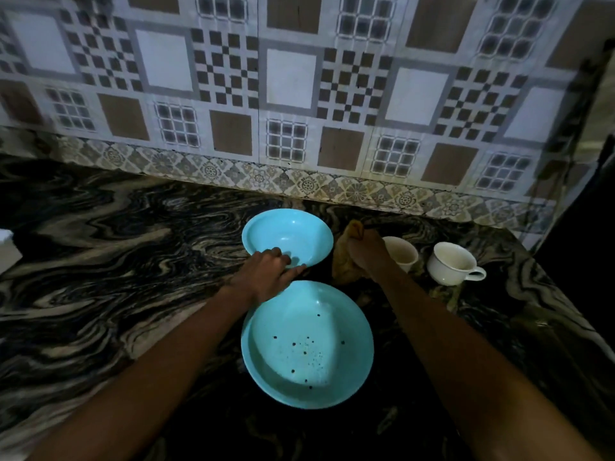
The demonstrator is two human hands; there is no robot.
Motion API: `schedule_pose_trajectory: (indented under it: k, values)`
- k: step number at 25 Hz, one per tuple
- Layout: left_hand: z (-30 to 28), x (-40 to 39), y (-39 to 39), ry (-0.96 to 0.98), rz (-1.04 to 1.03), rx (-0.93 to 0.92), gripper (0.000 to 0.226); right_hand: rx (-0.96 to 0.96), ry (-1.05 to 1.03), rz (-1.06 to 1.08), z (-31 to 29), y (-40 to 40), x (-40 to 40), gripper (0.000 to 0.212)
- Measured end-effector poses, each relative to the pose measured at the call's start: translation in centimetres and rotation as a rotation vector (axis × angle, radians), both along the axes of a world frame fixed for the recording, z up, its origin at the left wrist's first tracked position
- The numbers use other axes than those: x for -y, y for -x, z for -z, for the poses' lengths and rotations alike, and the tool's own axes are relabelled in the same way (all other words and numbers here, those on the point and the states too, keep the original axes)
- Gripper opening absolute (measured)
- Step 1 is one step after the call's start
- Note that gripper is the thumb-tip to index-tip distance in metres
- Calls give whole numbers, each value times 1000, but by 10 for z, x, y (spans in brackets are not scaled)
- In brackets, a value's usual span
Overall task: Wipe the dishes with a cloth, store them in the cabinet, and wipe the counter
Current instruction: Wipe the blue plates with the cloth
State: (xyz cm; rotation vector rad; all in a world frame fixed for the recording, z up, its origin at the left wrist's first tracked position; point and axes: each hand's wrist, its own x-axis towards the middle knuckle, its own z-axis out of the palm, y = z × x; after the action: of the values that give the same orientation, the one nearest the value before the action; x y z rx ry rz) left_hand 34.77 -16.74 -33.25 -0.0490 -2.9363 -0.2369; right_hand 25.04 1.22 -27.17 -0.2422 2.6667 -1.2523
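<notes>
Two light blue plates lie on the dark marbled counter (116, 247). The far plate (293, 232) looks clean; my left hand (266, 274) grips its near rim, thumb and fingers over the edge. The near plate (307, 344) carries dark specks and a whitish film. My right hand (364, 252) is closed around a bunched brownish cloth (347, 257), just right of the far plate. Two white cups stand to the right: one (401, 252) partly behind my right wrist, the other (452, 264) with its handle pointing right.
A patterned tiled wall (299, 94) runs along the back of the counter. A white object (6, 251) shows at the left edge. A dark vertical surface (579, 234) bounds the counter on the right.
</notes>
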Motion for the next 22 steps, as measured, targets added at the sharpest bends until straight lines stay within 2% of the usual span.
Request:
schedule_pose_trajectory:
  k: [3,5,8,11,13,15,18,20,22]
  values:
    - [-1,-17,-30,-57,-167,-6,48,-18,67,-44,-3,-19,-10,31]
    - [2,-26,-55,-49,-254,34,53,-21,121,-85,-8,-43,-18,19]
    - [4,-43,-92,-72,-409,46,50,-61,106,-179,-6,-74,-28,30]
    - [11,-64,-127,-146,-552,44,46,-29,187,-194,5,-101,-35,22]
    - [16,-71,-142,-241,-644,60,44,-3,145,-212,14,-118,-39,17]
    - [18,-75,-146,-423,-716,50,38,35,94,-250,22,-128,-41,15]
    - [23,-80,-146,-783,-783,42,31,96,95,-265,24,-141,-42,26]
    - [22,-86,-145,-1092,-812,32,27,119,96,-280,23,-150,-42,30]
    - [16,-93,-144,-1348,-801,1,22,193,34,-400,16,-165,-44,35]
